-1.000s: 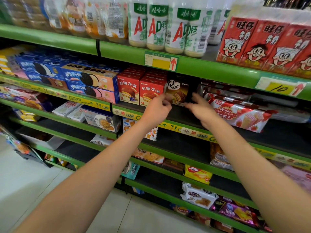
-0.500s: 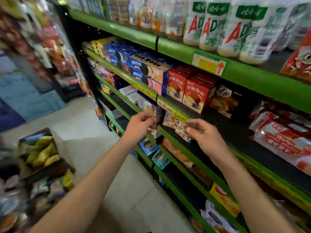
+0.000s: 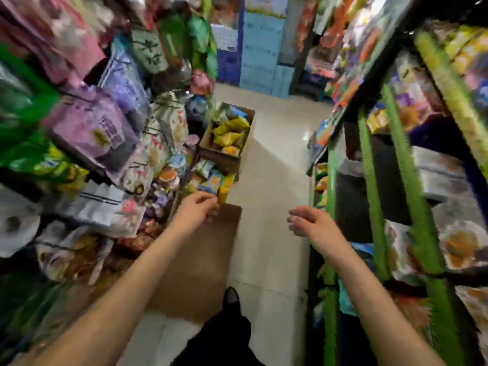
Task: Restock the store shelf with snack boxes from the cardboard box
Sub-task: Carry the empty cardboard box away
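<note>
The view is blurred by motion and looks down the aisle. Two cardboard boxes of snack packs stand on the floor to the left: a near one (image 3: 211, 178) and a farther one (image 3: 227, 151). A brown cardboard flap (image 3: 200, 265) lies in front of the near box. My left hand (image 3: 196, 212) hangs over that flap's far edge, fingers loosely curled, holding nothing. My right hand (image 3: 311, 224) hovers over the floor beside the green shelf (image 3: 375, 207), fingers relaxed and empty. The shelf runs along the right edge.
Hanging snack bags (image 3: 97, 128) crowd the left side of the aisle. Blue crates (image 3: 258, 48) stand at the far end. Pale floor tiles (image 3: 272, 180) run between the boxes and the shelf. My dark trouser leg and shoe (image 3: 231, 299) are below.
The view has swung left from the shelf to the aisle. Both hands have left the snack boxes on the shelf and dropped toward the cardboard boxes on the floor.
</note>
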Demonstrator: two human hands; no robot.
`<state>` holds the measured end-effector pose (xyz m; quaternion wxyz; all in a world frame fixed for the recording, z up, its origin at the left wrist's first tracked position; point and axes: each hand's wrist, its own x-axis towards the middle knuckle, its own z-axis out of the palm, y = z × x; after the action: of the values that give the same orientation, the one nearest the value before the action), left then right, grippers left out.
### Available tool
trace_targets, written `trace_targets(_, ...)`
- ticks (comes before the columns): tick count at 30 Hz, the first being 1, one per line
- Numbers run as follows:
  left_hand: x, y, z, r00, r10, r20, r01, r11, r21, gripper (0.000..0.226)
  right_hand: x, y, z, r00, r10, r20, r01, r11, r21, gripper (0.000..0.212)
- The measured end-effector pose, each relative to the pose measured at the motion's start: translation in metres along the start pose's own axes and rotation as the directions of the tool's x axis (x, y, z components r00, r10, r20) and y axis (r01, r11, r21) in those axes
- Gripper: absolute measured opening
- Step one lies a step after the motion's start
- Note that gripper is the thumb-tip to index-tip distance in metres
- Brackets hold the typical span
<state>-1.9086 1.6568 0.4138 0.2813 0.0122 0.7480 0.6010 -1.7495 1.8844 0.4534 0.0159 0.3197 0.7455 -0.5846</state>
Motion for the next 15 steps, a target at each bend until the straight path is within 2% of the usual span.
trace_targets(4,0.042,-0.044,-0.048,0.967,-0.169,-0.190,0.150,0.983,-0.110,0.020,0.090,-0.021,0.052,0.984,0.077,0.162,-0.058,0.991,-0.119,0.018)
trace_targets(8,0.049,-0.088,-0.088,0.888,-0.333,-0.317,0.263,0.934,-0.243,0.020,0.164,-0.043,0.107,0.943,0.153,0.295,-0.096,0.975,-0.199,0.018)
trace_targets(12,0.036,-0.129,-0.122,0.722,-0.526,-0.450,0.365,0.842,-0.398,0.020,0.218,-0.047,0.167,0.861,0.238,0.450,-0.081,0.937,-0.341,0.018)
trace_targets(15,0.022,-0.159,-0.129,0.607,-0.636,-0.476,0.363,0.755,-0.545,0.019,0.258,-0.039,0.209,0.793,0.276,0.543,-0.039,0.913,-0.407,0.016)
